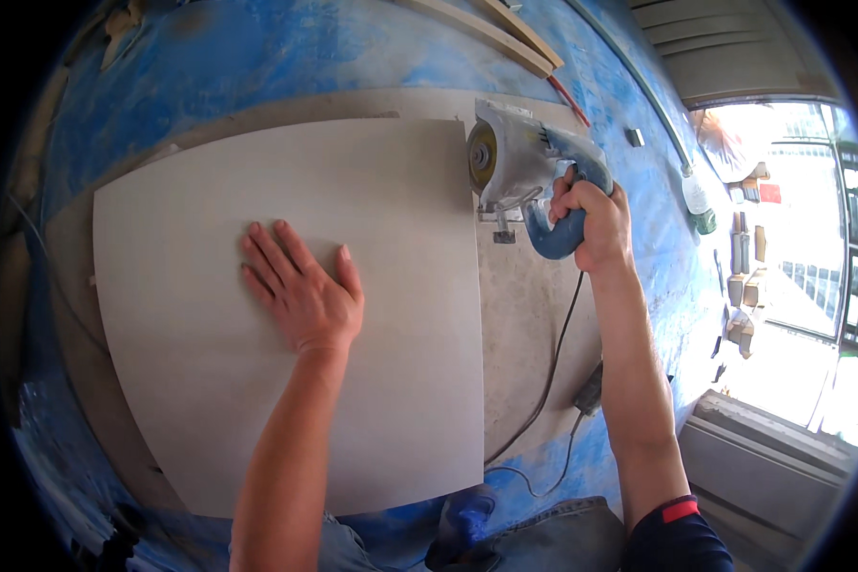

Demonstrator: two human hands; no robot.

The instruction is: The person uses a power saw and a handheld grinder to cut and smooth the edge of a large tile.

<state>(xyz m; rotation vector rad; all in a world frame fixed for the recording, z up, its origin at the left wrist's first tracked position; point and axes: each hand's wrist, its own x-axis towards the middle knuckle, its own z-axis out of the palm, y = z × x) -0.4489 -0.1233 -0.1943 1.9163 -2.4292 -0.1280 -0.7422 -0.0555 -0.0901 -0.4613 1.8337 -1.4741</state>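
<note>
A large pale grey tile-like panel (391,400) lies flat in front of me. My left hand (305,294) rests palm down near its middle, fingers spread. At the panel's far right corner, my right hand (602,217) is wrapped round the blue handle of a corded handheld circular saw (526,157). A round blade shows on the saw's left side, beside a silver guard. The saw sits along the panel's right edge; whether the blade touches the panel I cannot tell. A dark cord (555,372) runs from the handle back toward my knees.
Under the panel is a grey-brown board (534,315) on a blue-covered floor (257,57). Wooden strips (491,33) and a red rod (570,101) lie beyond the saw. To the right are a plastic bottle (698,198), a black block on a cord (591,391) and a bright doorway (796,248).
</note>
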